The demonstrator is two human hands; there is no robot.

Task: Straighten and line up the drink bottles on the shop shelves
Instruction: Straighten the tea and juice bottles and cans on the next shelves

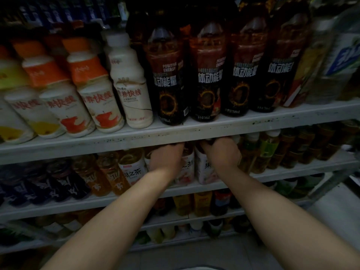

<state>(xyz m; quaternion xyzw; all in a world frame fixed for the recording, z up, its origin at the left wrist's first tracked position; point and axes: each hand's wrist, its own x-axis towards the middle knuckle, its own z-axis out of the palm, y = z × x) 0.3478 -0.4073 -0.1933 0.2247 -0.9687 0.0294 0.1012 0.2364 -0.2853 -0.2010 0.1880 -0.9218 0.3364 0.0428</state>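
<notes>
Both my hands reach into the second shelf, under the edge of the shelf above [175,133]. My left hand [165,158] lies over the top of a white-labelled tea bottle [188,166]. My right hand [222,154] lies over a neighbouring white and pink bottle [204,168]. The fingers of both hands go out of sight behind the upper shelf edge, so I cannot see how they lie. Another white-labelled tea bottle [132,168] stands just left of my left hand.
The upper shelf carries white milk-drink bottles [132,84] at left and tall dark energy-drink bottles [169,80] at centre. Amber drinks [105,176] and dark blue bottles [29,188] fill the second shelf's left; green-capped tea bottles [268,151] its right. Lower shelves hold more bottles.
</notes>
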